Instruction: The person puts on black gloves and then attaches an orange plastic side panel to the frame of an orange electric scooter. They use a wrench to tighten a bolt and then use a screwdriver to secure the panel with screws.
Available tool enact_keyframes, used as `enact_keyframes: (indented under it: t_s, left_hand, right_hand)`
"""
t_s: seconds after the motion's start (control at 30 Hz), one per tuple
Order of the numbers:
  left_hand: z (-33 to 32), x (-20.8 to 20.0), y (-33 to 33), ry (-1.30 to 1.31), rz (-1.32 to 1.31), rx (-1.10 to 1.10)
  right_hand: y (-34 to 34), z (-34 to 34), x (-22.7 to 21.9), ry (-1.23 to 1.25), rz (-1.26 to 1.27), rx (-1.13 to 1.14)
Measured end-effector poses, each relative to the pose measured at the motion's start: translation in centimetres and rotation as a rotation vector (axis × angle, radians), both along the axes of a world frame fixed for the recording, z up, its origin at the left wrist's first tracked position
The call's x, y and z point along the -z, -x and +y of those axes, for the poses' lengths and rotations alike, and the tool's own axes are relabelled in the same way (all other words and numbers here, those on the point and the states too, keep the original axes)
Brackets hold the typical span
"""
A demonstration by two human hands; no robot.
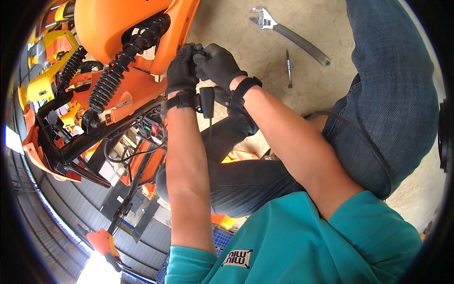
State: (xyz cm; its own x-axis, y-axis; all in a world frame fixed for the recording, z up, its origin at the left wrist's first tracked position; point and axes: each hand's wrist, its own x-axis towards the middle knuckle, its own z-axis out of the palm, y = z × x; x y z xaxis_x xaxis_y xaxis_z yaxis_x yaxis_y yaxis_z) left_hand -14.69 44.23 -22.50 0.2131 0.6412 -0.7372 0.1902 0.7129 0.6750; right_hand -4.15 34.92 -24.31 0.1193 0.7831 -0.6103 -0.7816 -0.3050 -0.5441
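Note:
Both of my hands wear black gloves and meet beside the lower edge of an orange vehicle body panel. My left hand is closed, its fingers curled against the panel's edge. Touching it is my right hand, also closed, with thumb and fingers drawn together. Whatever lies between the fingers is hidden by the gloves. Left of my hands, a black coil-spring shock absorber runs at a slant across the panel.
On the concrete floor lie an adjustable wrench with a dark handle and a thin metal rod-like tool. A black frame tube and loose wiring sit at left. Yellow vehicle parts stand beyond. My jeans-clad leg is at right.

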Motion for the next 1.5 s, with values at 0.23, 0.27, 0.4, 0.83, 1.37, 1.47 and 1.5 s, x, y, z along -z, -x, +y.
enact_keyframes:
  t_s: [0.23, 0.27, 0.4, 0.83, 1.37, 1.47, 1.5]
  left_hand:
    - [-0.4, -0.6, 0.5, 0.032, -0.161, 0.043]
    - [-0.4, -0.9, 0.5, -0.025, -0.104, 0.038]
    - [0.3, 1.1, 1.5, -0.058, -0.029, 0.032]
    - [1.1, 0.7, 4.2, -0.444, 0.158, 0.615]
    - [1.1, 0.9, 2.4, -0.059, -0.075, 0.147]
    - [1.2, 1.0, 2.2, -0.118, 0.129, 0.233]
    - [1.4, 1.1, 2.6, -0.05, 0.017, 0.205]
  right_hand:
    - [-0.5, 0.1, 0.1, 0.075, 0.131, -0.155]
    - [-0.3, 0.3, 0.1, 0.056, 0.06, -0.139]
    - [0.4, 0.5, -0.1, 0.066, -0.206, 0.044]
    - [-0.7, 0.6, -0.7, 0.1, 0.106, -0.169]
    - [-0.3, 1.0, -0.9, 0.101, -0.01, -0.02]
    - [0.7, 0.6, -0.7, 0.069, -0.311, 0.095]
    - [0.6, 0.6, -0.8, 0.066, -0.185, 0.058]
